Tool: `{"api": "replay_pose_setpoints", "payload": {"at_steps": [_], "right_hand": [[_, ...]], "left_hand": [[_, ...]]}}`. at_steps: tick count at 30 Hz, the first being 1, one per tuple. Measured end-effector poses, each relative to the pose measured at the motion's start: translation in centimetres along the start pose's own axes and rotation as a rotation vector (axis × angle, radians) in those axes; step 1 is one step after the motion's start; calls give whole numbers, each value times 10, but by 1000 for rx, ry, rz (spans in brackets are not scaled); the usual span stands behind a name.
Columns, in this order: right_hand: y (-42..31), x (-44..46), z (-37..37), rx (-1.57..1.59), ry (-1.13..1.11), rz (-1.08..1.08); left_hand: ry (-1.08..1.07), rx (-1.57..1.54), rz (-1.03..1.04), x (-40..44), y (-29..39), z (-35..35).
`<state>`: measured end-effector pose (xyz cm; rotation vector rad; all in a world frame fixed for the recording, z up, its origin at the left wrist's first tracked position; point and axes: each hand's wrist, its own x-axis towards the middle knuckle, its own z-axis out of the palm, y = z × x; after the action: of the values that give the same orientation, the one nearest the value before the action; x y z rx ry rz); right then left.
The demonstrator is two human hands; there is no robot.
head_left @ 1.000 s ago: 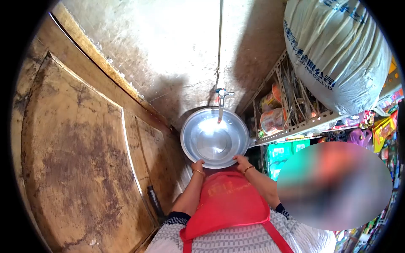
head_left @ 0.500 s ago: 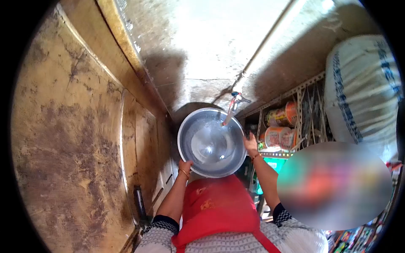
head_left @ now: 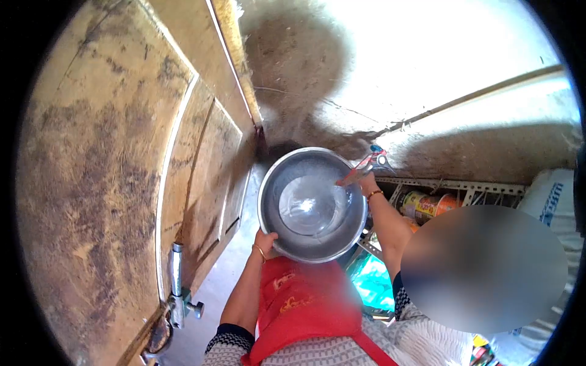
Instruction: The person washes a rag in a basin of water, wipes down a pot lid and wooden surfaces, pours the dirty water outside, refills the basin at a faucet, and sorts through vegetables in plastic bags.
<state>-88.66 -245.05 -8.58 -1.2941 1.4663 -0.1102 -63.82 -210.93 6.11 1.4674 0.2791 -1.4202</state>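
A round silver metal basin [head_left: 312, 249] is held level in front of my body, with what looks like clear water in its bottom. My left hand [head_left: 267, 240] grips the near left of the rim, thumb over the edge. On the far right side of the rim is my right hand [head_left: 367, 184], closed at the edge; its fingers are partly hidden behind the tap. That tap [head_left: 377, 160] comes out from the wall, and its reddish spout [head_left: 345, 179] points over the inside of the basin. No stream of water can be made out.
At left stands a stained wooden door [head_left: 104, 165] with a metal bolt [head_left: 177, 274]. A perforated metal shelf [head_left: 476, 188] on the right holds printed tubs [head_left: 421, 204]. A white woven sack [head_left: 558, 198] is at far right. A red apron [head_left: 305, 293] covers my front.
My view has turned, and the door and wall pipe appear tilted. My right hand now sits higher on the basin's rim, close to the tap. The left hand keeps its hold.
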Motion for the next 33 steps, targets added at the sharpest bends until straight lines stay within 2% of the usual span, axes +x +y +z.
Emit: {"api": "replay_pose_setpoints", "payload": {"at_steps": [2,3,6,8,9,10,12,14,15,20,24,26,28,30,32,33], "right_hand": [[-28,-27,0,289,-149,-44],[-12,-10,3,-92,-110,-129],[20,20,-1,-509,-162,-241],[23,14,-1,-729,77,-452],[21,11,-1,-803,161,-521],[17,10,-1,-194,68,-192],[6,-3,0,405,-30,150],[-51,-65,0,771,-253,152],[-53,-63,1,767,-257,151],[-62,-65,5,728,-305,213],[-43,-49,2,630,-314,183],[-27,-31,2,555,-316,156],[-21,-26,4,356,-290,77],[-31,-46,15,-29,-208,-81],[-28,-52,22,523,-51,-103],[-30,-51,20,520,-52,-103]], "left_hand": [[32,411,1,-2,-1,-3],[48,400,-1,-6,-2,-1],[126,296,18,-19,-3,18],[148,286,-18,-11,-17,11],[168,397,124,-7,-22,6],[187,508,266,-4,-29,1],[280,534,266,-13,-26,9],[367,564,262,-13,-31,2],[336,594,257,5,-47,-15],[244,533,125,-20,-29,-12],[245,456,125,-53,-23,2],[288,553,183,-74,-13,9],[296,504,140,-76,-21,2],[216,588,274,-65,-48,-17],[150,703,431,-50,-75,-34],[130,746,487,-51,-74,-34]]}}
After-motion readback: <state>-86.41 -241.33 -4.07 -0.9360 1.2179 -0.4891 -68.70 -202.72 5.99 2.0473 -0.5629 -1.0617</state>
